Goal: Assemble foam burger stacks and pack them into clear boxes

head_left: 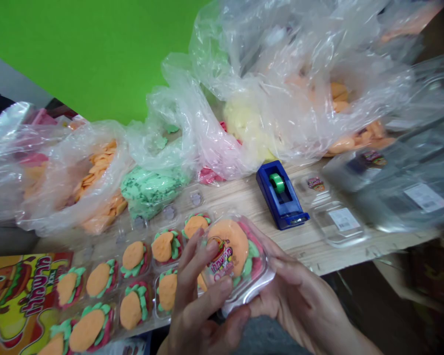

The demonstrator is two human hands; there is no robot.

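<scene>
A clear plastic clamshell box point(249, 288) with a burger-shaped candy inside is held up between both hands, its lid closed down. A burger logo sticker point(222, 256) shows on its lid. My left hand point(203, 296) presses fingers on the lid, with the thumb at the near edge. My right hand point(299, 291) grips the box from the right side and below. Behind it on the table lie rows of clear packs holding burger candies point(133, 308), each with an orange bun over green and red layers.
A blue tape dispenser point(281, 197) with green tape stands beyond the box. Plastic bags of orange point(96, 172), green point(151, 187) and yellow pieces line the back. Empty clamshells point(340, 224) are at right, a printed carton point(18, 301) at left.
</scene>
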